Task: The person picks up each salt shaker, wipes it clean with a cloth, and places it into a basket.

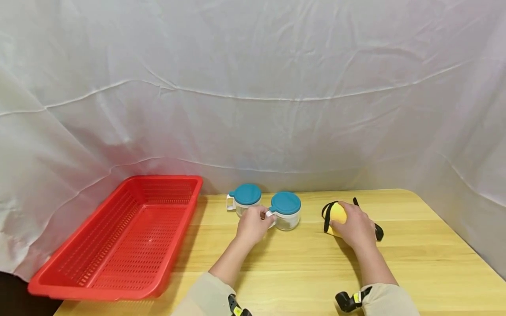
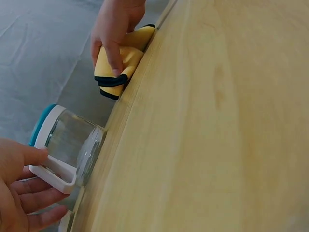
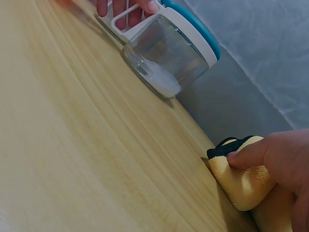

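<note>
My left hand [image 1: 253, 226] pinches the white handle [image 2: 57, 176] of a clear glass seasoning jar [image 1: 287, 222] with a blue lid. The jar stands upright on the table, and white contents [image 3: 161, 79] cover its bottom in the right wrist view. Just left of it, partly behind my left hand, is a second seasoning jar [image 1: 247, 194] with the same lid and handle. To the right, my right hand [image 1: 357, 226] grips a folded yellow cloth [image 1: 337, 213] with black edging. Thumb and fingers press into the cloth, which lies at the tabletop; the palm hides part of it.
A red perforated plastic basket [image 1: 174, 250] occupies the left side of the wooden table [image 1: 300, 281]. Pale fabric [image 1: 253, 131] hangs behind the table's back edge and along the sides.
</note>
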